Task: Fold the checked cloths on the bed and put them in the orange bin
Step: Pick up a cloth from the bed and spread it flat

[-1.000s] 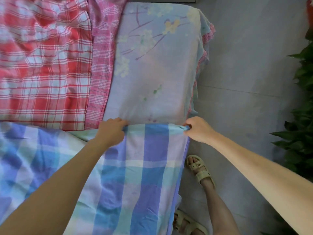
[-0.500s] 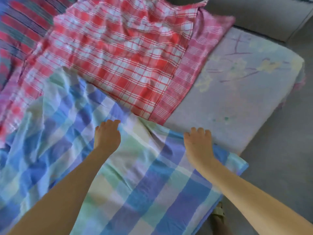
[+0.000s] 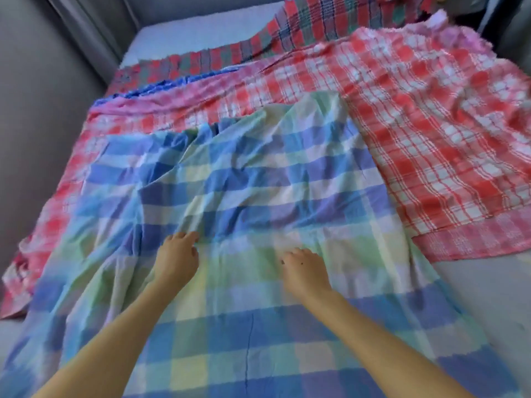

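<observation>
A blue, green and white checked cloth point(image 3: 258, 179) lies spread and wrinkled across the near part of the bed. My left hand point(image 3: 178, 257) rests on it near the middle, its curled fingers gathering a ridge of fabric, and creases fan out from them. A little to the right, my right hand point(image 3: 304, 268) lies on the same cloth with bent fingers; blur hides whether it pinches the fabric. A red and white checked cloth point(image 3: 425, 133) lies beyond, partly under the blue one. A darker red and green checked cloth point(image 3: 301, 27) lies at the far end. No orange bin is in view.
The pale bed sheet point(image 3: 485, 285) shows bare at the right and at the far left corner. A grey wall or padded side point(image 3: 43, 90) runs along the left of the bed.
Both hands let go of the blue cloth's right edge and moved onto its middle. My view swung left, from the floor and bed end to the length of the bed.
</observation>
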